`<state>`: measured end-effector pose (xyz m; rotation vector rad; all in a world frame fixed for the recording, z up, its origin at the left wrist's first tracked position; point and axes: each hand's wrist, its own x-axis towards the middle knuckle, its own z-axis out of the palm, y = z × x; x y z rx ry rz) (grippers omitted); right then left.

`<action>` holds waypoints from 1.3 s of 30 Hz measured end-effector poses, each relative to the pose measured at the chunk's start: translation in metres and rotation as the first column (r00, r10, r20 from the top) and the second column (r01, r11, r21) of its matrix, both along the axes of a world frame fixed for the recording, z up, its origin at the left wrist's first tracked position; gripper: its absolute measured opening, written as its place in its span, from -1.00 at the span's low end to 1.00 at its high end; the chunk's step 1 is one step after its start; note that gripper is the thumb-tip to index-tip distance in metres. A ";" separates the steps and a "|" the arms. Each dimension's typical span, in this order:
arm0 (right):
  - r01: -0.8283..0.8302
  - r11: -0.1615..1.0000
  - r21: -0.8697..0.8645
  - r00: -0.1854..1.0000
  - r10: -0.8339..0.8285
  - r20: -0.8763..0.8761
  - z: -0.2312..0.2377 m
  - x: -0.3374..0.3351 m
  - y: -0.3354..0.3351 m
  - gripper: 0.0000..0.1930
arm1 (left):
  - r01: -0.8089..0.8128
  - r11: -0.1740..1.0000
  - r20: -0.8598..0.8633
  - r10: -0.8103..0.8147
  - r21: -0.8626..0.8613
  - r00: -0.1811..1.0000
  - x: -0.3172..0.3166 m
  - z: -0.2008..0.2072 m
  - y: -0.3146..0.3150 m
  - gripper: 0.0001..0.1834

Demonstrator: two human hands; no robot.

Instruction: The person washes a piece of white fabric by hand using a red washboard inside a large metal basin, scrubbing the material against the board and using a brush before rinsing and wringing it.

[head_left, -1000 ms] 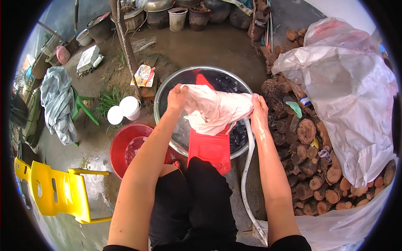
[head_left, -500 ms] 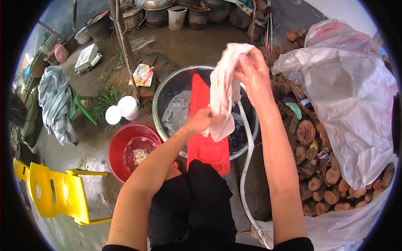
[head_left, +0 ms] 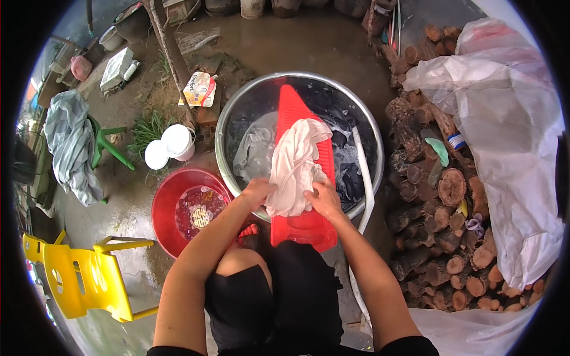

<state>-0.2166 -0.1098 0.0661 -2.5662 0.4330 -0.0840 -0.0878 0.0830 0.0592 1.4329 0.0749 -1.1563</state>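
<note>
A wet, pale pink cloth garment (head_left: 295, 160) lies bunched on a red plastic washboard (head_left: 303, 231). The washboard leans in a large metal basin (head_left: 228, 107), its near end by my knees. My left hand (head_left: 259, 192) grips the cloth's near left edge, fingers partly hidden by the fabric. On the near right edge, my right hand (head_left: 324, 198) pinches the cloth. Left of the board, a light grey cloth (head_left: 256, 145) soaks in the water; dark cloth (head_left: 344, 157) lies in it to the right. A white hose (head_left: 363, 178) hangs over the basin's right rim.
Beside the basin stand a red tub (head_left: 163, 207) with some water and a white bucket (head_left: 178, 141). A yellow chair (head_left: 95, 276) is at left, near a green stool (head_left: 110, 145) draped with checked cloth. Stacked logs (head_left: 439, 219) under plastic sheeting (head_left: 504, 130) line the right.
The pink cloth has come down from above the basin onto the washboard. My right hand has lowered toward me, and my left hand has shifted left and nearer.
</note>
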 end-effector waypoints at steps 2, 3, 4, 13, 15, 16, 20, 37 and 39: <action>0.148 0.942 0.301 0.988 -0.157 0.006 -0.005 0.013 -0.011 -0.78 | 0.050 0.999 0.100 -0.049 -0.004 0.994 0.008 -0.002 -0.007 -0.78; 0.148 0.804 0.575 0.964 -0.246 0.097 -0.003 0.015 -0.027 -0.79 | -0.035 0.997 0.196 0.048 -0.067 0.979 0.017 -0.002 -0.008 -0.76; 0.088 0.587 0.805 0.927 -0.344 0.150 0.018 0.025 -0.033 -0.80 | -0.128 0.984 0.284 0.158 -0.122 0.946 0.027 0.003 0.000 -0.74; 0.113 0.373 0.921 0.794 -0.591 0.142 0.063 0.102 -0.113 -0.60 | -0.518 0.722 -0.114 0.530 -0.459 0.840 0.080 0.001 0.012 -0.76; 0.288 0.724 0.627 0.840 -0.505 0.198 0.016 0.093 -0.127 -0.56 | -0.501 0.790 -0.134 0.487 -0.354 0.863 0.073 -0.028 0.017 -0.69; 0.247 0.761 0.600 0.875 -0.441 0.199 0.000 0.082 -0.116 -0.58 | -0.475 0.846 -0.155 0.449 -0.243 0.880 0.067 -0.041 0.024 -0.62; 0.499 0.779 0.380 0.850 -0.525 -0.041 -0.038 0.039 -0.080 -0.67 | -0.312 0.937 -0.041 0.309 -0.160 0.950 0.047 -0.046 0.018 -0.49; 0.041 0.584 0.810 0.850 -0.447 0.279 0.100 0.046 -0.050 -0.72 | -0.476 0.808 0.070 0.528 -0.346 0.846 0.074 0.034 -0.004 -0.77; 0.117 0.517 0.848 0.908 -0.402 0.120 0.058 0.011 -0.045 -0.72 | -0.506 0.855 0.165 0.518 -0.112 0.839 0.056 -0.011 0.024 -0.74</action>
